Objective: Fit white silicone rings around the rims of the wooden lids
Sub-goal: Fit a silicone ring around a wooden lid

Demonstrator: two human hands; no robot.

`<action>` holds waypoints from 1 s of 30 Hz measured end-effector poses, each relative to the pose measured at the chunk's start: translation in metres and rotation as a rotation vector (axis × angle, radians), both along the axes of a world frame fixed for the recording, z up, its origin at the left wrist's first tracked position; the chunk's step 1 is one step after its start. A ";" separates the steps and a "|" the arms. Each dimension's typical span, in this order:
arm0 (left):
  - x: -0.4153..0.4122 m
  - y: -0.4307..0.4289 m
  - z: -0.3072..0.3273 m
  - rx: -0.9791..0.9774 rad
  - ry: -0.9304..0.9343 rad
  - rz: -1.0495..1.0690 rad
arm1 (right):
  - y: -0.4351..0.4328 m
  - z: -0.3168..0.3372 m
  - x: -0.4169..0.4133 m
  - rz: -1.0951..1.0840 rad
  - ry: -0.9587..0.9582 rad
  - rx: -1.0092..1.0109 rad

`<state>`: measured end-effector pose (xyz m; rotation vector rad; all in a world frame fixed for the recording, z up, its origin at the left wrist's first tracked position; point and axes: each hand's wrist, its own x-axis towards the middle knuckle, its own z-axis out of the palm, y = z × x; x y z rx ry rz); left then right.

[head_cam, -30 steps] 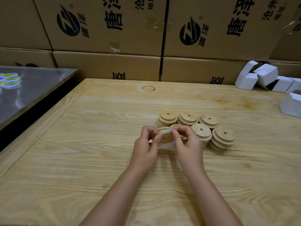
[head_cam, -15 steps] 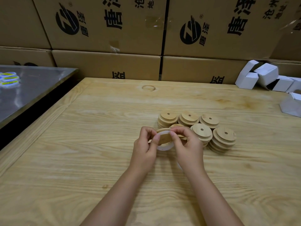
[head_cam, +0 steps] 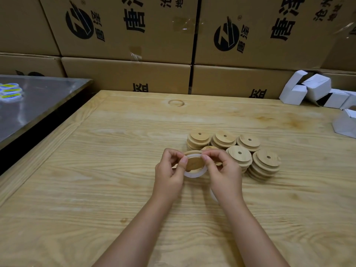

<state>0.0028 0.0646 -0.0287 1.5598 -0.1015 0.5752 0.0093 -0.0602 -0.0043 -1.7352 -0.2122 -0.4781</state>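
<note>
A round wooden lid (head_cam: 194, 163) is held tilted just above the wooden table (head_cam: 96, 189), its flat face toward me. A white silicone ring (head_cam: 192, 174) loops around it, its lower part hanging below the lid's edge. My left hand (head_cam: 169, 174) pinches the ring and lid at the left side. My right hand (head_cam: 223, 172) pinches them at the upper right. Behind my hands stand several short stacks of wooden lids (head_cam: 248, 155), each lid with a small centre hole. A further white ring (head_cam: 213, 195) shows partly under my right wrist.
Large printed cardboard boxes (head_cam: 123, 27) wall off the back of the table. Small white cartons (head_cam: 316, 89) lie at the back right. A metal-topped table (head_cam: 38, 105) stands to the left across a dark gap, with yellow-labelled items (head_cam: 10, 93) on it.
The ring has slipped further down around the lid and now hangs below its lower edge. Both hands have stayed in nearly the same place, fingers working along the rim.
</note>
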 end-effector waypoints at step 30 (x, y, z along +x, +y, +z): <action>0.007 0.005 0.008 -0.301 0.141 -0.005 | -0.003 -0.002 0.003 0.011 0.196 0.147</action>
